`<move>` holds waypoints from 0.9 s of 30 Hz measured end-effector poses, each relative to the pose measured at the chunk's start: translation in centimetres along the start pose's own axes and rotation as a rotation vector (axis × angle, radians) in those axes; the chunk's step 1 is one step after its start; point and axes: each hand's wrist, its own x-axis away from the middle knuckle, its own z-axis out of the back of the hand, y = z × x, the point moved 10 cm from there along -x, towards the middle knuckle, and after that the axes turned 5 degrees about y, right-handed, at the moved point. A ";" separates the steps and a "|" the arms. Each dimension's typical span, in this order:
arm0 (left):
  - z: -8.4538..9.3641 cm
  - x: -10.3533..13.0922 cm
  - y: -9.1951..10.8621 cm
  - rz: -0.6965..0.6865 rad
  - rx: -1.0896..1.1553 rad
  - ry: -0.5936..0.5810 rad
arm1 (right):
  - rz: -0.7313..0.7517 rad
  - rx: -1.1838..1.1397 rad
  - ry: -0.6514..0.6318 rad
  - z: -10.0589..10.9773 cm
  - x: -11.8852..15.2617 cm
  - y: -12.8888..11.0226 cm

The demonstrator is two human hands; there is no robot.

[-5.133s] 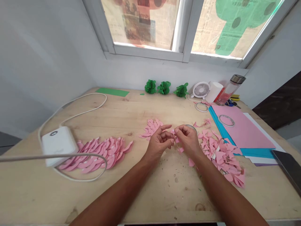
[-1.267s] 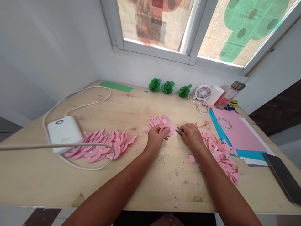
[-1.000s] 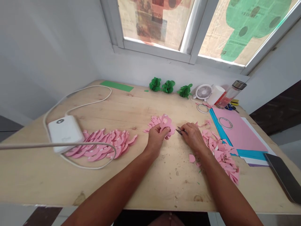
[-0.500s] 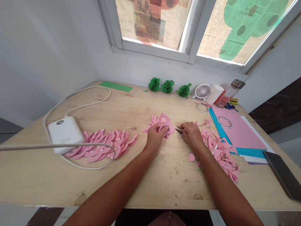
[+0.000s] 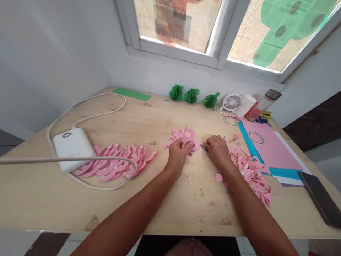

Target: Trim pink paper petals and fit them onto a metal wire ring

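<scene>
A pink paper flower cutout (image 5: 189, 137) is pinched between the thumb and fingers of my left hand (image 5: 179, 152). My right hand (image 5: 217, 149) is closed around a small pair of scissors (image 5: 204, 146), whose dark blades point left at the cutout's right edge. The fingers hide the scissor handles. Small pink cut pieces (image 5: 176, 134) lie just behind my left hand. Beneath and beside my right forearm spreads a heap of pink paper scraps (image 5: 255, 179), with a loose pink scrap (image 5: 218, 177) nearer the middle.
Overlapping pink paper pieces (image 5: 119, 163) lie at left beside a white power bank (image 5: 73, 147) with a looping cable. Green paper flowers (image 5: 191, 95), a small fan (image 5: 231, 102) and a bottle (image 5: 263, 105) line the back. Paper sheets (image 5: 277, 145) and a phone (image 5: 321, 197) occupy the right.
The scissor blades look closer together than before. Both hands keep nearly the same place over the table, and the whole view has shifted slightly.
</scene>
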 end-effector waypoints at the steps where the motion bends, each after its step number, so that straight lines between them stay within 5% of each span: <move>1: 0.0 0.0 0.0 -0.002 0.001 -0.002 | 0.010 0.015 0.001 -0.1 0.0 -0.1; 8: -0.3 0.0 0.0 -0.002 -0.009 -0.007 | 0.027 0.032 0.031 -0.4 0.6 0.3; 18: -4.9 2.1 -3.1 0.287 0.168 -0.354 | 0.003 -0.123 0.064 -0.4 0.9 1.1; 27: -5.5 2.0 -4.3 0.367 0.178 -0.410 | -0.017 -0.266 0.033 -0.8 1.1 1.9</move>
